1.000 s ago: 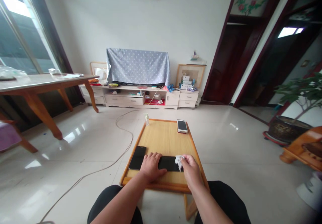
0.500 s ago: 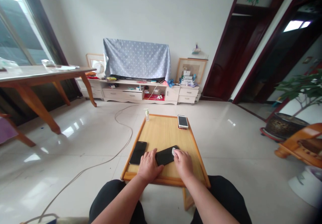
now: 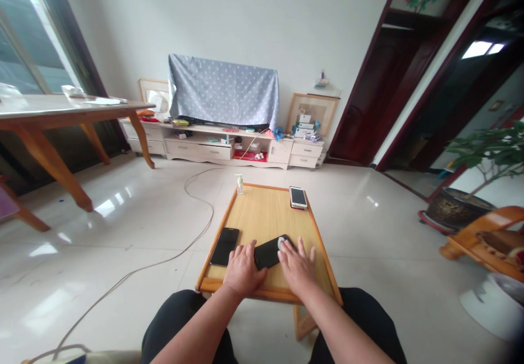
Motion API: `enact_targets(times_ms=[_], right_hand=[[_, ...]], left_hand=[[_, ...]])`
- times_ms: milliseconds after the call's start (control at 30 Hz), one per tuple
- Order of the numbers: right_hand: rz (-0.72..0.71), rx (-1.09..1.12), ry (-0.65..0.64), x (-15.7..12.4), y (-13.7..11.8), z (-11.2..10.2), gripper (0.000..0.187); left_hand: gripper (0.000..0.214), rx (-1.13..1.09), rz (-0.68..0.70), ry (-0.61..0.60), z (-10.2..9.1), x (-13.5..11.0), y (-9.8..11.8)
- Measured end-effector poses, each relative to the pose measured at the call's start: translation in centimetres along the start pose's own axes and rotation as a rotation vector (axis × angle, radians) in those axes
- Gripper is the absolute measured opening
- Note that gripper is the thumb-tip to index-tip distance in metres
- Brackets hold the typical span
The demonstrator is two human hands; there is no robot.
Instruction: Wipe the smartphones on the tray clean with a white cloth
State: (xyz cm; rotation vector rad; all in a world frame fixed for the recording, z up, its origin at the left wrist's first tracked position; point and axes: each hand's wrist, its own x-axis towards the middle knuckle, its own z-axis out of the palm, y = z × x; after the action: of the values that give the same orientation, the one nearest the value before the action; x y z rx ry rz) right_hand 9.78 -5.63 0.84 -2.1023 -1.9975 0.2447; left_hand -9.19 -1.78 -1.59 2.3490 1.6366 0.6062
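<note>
In the head view, my right hand no longer pinches the white wipe as it did a second ago. Its fingers now lie spread and flat, pressing the wipe onto the 2 o'clock end of the black phone. My left hand, also flat and spread, pins the 8 o'clock end. The phone, square before, now lies skewed at the 6 o'clock edge of the low table.

Glossy white floor, pale walls
</note>
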Motion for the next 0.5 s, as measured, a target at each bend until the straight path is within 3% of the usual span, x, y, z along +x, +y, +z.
enact_targets(times_ms=[133,333,500], right_hand=[[-0.265,0.054,-0.07,-1.6,-1.5,1.0,0.051],[-0.024,-0.009,-0.024,0.1,-1.4,0.6,0.056],[-0.315,0.065,-0.102,-0.1,-2.9,1.2,0.052]], left_hand=[[0.075,-0.012,0.008,-0.006,0.0,-0.1,-0.2],[0.084,-0.002,0.009,0.021,0.1,-0.1,-0.3],[0.071,0.008,0.017,0.026,0.3,-0.1,-0.5]])
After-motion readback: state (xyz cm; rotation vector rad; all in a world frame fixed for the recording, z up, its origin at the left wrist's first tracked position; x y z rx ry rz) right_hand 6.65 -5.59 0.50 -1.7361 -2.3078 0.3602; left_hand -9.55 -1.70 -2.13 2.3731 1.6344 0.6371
